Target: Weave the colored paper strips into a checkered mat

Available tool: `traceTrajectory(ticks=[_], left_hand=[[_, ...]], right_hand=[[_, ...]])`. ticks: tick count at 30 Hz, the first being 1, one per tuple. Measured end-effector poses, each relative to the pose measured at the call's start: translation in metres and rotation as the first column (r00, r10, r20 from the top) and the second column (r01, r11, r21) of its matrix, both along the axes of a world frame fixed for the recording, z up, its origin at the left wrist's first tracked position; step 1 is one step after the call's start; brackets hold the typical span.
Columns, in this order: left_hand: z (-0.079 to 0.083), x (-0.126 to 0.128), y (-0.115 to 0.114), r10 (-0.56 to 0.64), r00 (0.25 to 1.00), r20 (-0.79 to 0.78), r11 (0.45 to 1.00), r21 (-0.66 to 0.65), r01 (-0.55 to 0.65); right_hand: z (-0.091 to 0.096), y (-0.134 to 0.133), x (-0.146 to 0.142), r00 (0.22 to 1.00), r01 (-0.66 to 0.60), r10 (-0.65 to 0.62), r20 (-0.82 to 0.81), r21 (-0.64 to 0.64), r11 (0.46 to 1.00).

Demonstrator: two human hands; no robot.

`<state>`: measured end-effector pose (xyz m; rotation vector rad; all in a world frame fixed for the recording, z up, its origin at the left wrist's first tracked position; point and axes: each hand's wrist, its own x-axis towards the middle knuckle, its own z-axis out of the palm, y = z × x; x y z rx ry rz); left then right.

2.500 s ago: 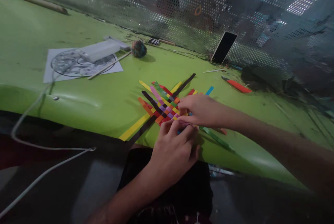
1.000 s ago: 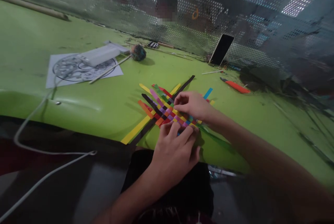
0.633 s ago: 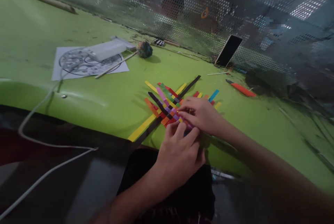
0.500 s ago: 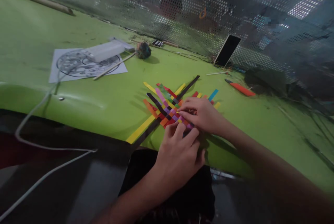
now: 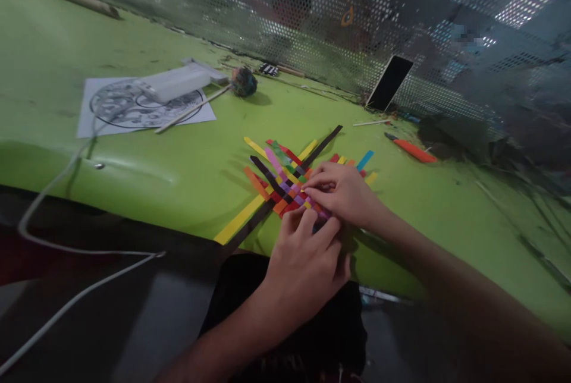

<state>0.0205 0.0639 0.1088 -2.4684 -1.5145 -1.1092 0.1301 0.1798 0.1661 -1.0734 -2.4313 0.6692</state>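
Observation:
A woven mat of coloured paper strips (image 5: 289,187) lies near the table's front edge, its loose strip ends fanning out in yellow, black, orange, pink, green, red and blue. Curled over the near edge of the weave is my left hand (image 5: 307,261), its fingertips gripping the strips there. My right hand (image 5: 345,190) reaches in from the right, thumb and forefinger pinched at the middle of the weave, where a small bit of yellow strip shows at the tips. Both hands hide the mat's near right part.
The green table (image 5: 178,192) holds a printed sheet (image 5: 98,124) under a white corded device (image 5: 173,85), a thin stick (image 5: 191,110) and a multicoloured ball (image 5: 243,81). A phone (image 5: 390,82) leans on the perforated screen (image 5: 312,26); an orange-handled cutter (image 5: 414,150) lies right. A white cable (image 5: 49,192) hangs left.
The view has shifted very slightly. Both hands keep almost the same place and grip on the weave, with hardly any finger movement.

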Motion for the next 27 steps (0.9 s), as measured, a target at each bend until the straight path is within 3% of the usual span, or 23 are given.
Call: traceTrajectory(ticks=[6,27], left_hand=[[0.0017,-0.0004,-0.0004,-0.016,1.0,0.002,0.999,-0.028,0.016],[0.0023,-0.0002,-0.0027,-0.008,0.999,-0.037,0.998,-0.056,0.006]], right_hand=[[0.0039,-0.0029,-0.0039,0.996,0.053,-0.055,0.075,0.029,0.998],[0.0011,-0.0044,-0.0035,0.994,0.098,-0.098,0.041,-0.008,0.995]])
